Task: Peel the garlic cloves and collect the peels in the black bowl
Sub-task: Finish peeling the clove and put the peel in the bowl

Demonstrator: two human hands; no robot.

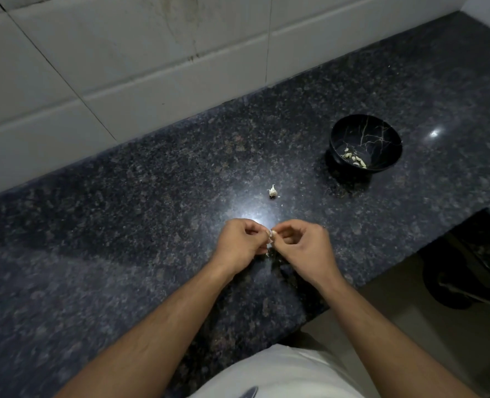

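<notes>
Both hands (269, 242) pinching garlic clove (270, 236)

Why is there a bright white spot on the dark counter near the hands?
Head view: that spot is glare, a light above bouncing off the shiny counter; a smaller glint shines right of the black bowl. The wide lens bends the wall tiles, and the corners look dim.

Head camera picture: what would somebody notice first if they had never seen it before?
First the two hands in the middle, the left hand and the right hand, pinching a small garlic clove between their fingertips over the dark speckled counter. Next, the black bowl farther back on the right, with a few pale peels inside. A garlic piece lies alone between the hands and the bowl.
</notes>
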